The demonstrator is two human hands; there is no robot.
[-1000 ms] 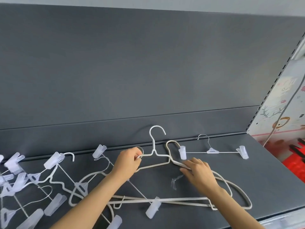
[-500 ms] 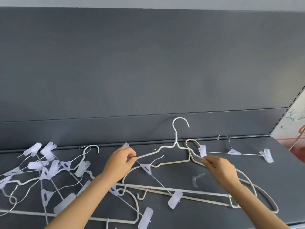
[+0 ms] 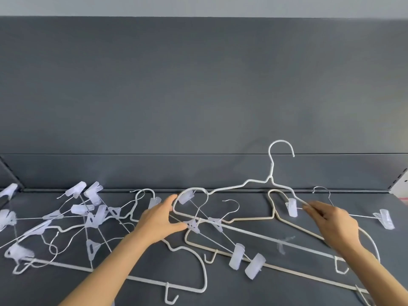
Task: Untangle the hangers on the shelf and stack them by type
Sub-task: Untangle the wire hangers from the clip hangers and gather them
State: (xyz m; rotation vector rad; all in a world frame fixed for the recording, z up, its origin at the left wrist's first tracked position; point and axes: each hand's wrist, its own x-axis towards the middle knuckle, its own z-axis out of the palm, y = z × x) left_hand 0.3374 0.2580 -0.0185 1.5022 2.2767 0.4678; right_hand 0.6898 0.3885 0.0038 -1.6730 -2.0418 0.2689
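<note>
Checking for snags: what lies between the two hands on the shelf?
In the head view, between the left hand and right hand lie two clip hangers crossing the white hangers.

A dark grey shelf (image 3: pixel 287 290) carries it all. White coat hangers (image 3: pixel 249 236) sprawl across the middle and right. Wire clip hangers (image 3: pixel 88 217) lie tangled on the left.

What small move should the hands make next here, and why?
Probably lift the white hanger up and back, off the clip hangers. The left hand grips its looped end and the right hand its other arm, its hook is already raised, but clip hangers cross inside that loop.
</note>
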